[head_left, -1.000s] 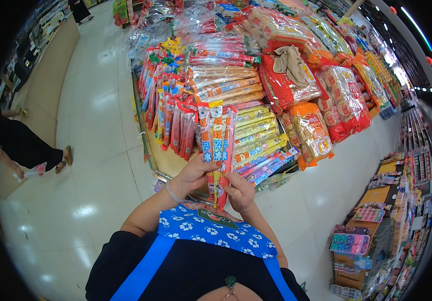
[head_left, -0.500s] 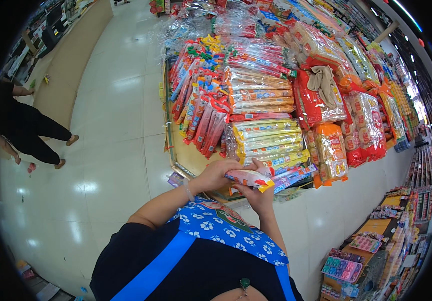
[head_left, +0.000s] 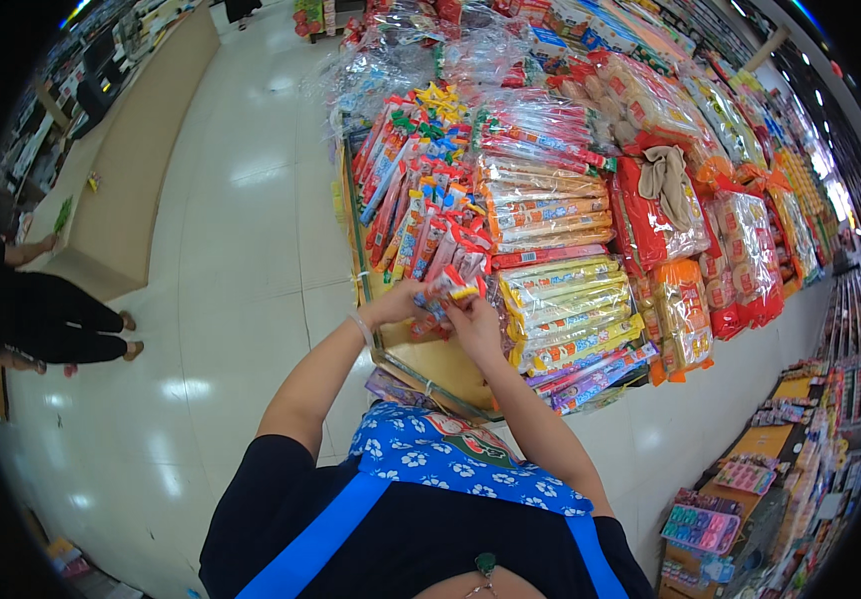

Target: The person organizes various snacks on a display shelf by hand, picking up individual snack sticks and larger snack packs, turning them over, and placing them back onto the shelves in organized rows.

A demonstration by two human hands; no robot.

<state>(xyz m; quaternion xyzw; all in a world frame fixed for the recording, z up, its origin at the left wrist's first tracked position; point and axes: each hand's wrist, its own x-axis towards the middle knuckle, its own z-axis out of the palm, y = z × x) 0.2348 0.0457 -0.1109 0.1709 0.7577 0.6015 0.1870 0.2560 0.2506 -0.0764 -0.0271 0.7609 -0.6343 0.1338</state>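
Both of my hands are at the left half of the display table, over its near edge. A white and red plastic-wrapped tube-shaped packet (head_left: 437,296) with a yellow end is between them. My left hand (head_left: 397,304) closes around the packet's left side. The fingers of my right hand (head_left: 477,321) pinch its yellow-marked end. Just beyond lies a pile of similar slim red, yellow and blue packets (head_left: 420,215). Part of the held packet is hidden by my fingers.
Stacked yellow-wrapped tubes (head_left: 565,304) lie right of my hands, with purple packets (head_left: 605,377) nearer me. Large bagged goods (head_left: 685,309) and a beige cloth (head_left: 663,180) are farther right. A person in black (head_left: 51,309) stands by the counter (head_left: 121,200) at left.
My hands have moved left and away from me with the packet, from the yellow tubes to the pile of slim packets. The person at the counter has shifted slightly.
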